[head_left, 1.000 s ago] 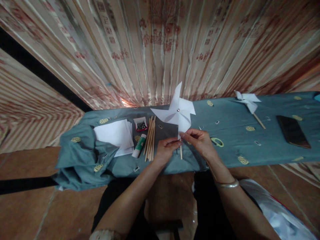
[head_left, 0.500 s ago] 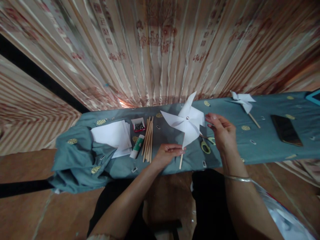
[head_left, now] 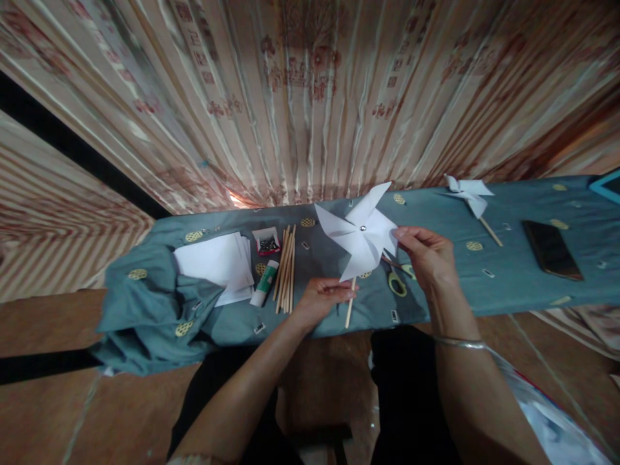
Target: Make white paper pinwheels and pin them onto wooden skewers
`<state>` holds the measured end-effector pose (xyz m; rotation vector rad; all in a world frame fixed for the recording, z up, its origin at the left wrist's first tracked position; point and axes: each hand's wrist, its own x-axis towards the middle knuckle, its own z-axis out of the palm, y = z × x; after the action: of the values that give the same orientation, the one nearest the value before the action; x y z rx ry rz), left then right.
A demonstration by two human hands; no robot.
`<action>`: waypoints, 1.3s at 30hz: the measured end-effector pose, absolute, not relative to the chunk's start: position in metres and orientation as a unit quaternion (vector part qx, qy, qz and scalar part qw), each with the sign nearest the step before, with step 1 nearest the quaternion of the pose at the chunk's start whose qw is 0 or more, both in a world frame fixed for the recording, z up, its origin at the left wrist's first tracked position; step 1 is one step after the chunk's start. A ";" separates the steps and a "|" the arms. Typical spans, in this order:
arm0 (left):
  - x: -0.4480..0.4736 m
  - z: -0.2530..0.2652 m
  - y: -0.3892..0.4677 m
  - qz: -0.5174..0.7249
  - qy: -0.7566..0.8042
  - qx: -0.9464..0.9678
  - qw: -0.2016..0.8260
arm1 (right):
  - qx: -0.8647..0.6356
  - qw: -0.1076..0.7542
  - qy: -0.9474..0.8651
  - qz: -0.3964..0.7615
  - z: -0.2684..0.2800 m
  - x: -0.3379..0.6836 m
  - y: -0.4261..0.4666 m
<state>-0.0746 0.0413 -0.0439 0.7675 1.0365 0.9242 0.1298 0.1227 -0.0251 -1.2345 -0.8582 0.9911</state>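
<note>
A white paper pinwheel [head_left: 361,248] with a shiny pin [head_left: 363,228] at its centre is held up over the table. My left hand [head_left: 323,298] is closed around its thin wooden stick [head_left: 349,311], below the blades. At the right-hand blade, the thumb and fingers of my right hand [head_left: 429,255] pinch the paper edge. Behind the pinwheel, green-handled scissors [head_left: 398,283] lie partly hidden on the cloth. Left of my hands are a bundle of wooden sticks [head_left: 286,271], a glue stick [head_left: 264,283] and a small box of dark pins [head_left: 267,243].
A stack of white paper [head_left: 216,258] lies on the green patterned cloth [head_left: 320,258] at the left. To the right are another paper pinwheel [head_left: 472,190] and a dark phone [head_left: 552,250]. A pleated curtain [head_left: 310,116] hangs behind the table.
The blades have turned a little clockwise. My right hand's fingers have come in to the right-hand blade and hold its edge. My left hand keeps its grip on the stick.
</note>
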 end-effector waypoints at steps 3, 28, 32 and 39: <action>-0.076 -0.047 0.043 0.418 0.462 0.353 0.698 | -0.540 0.621 -0.368 0.433 -0.023 0.127 0.121; -0.075 -0.057 0.049 0.467 0.481 0.343 0.658 | -0.532 0.577 -0.353 0.509 -0.015 0.105 0.109; -0.075 -0.057 0.049 0.468 0.485 0.336 0.658 | -0.524 0.578 -0.380 0.497 -0.021 0.104 0.109; -0.074 -0.051 0.049 0.467 0.490 0.324 0.661 | -0.516 0.576 -0.399 0.493 -0.026 0.100 0.107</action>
<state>-0.0743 0.0489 -0.0511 0.7328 1.1091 1.0562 0.0999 0.1075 -0.0259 -1.2087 -0.9332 1.1541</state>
